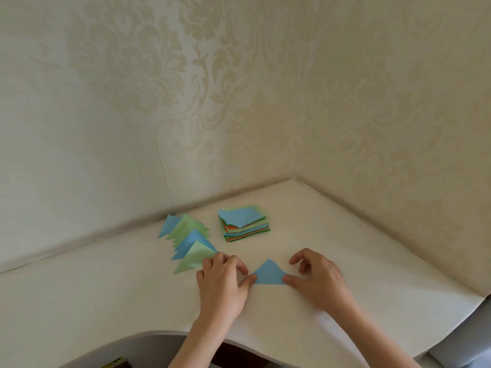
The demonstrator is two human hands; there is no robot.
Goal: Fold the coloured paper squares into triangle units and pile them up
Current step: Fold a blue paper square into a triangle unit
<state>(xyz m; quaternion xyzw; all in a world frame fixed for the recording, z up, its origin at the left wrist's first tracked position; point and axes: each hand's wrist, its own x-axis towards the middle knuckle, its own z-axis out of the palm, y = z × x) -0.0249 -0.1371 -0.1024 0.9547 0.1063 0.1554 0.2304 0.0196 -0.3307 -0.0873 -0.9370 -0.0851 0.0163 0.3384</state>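
Blue triangle: a folded blue paper triangle (269,273) lies flat on the bench (332,235), apex pointing away from me, between my two hands.
Left grip: my left hand (221,281) has its thumb pressed on the triangle's left corner; the other fingers are curled above the bench, grasping nothing that I can see.
Right grip: my right hand (317,278) has its thumb pressed on the right corner; the fingers are arched and loose, off the paper.
Finished units: a row of blue and green triangles (190,241) overlaps like shingles just left of my left hand, the nearest green one touching its knuckles.
Paper squares: a stack of coloured squares (243,224) sits behind the triangle, near the wall, a creased blue sheet on top.
Wall: cream damask wallpaper (239,88) meets the bench in a corner.
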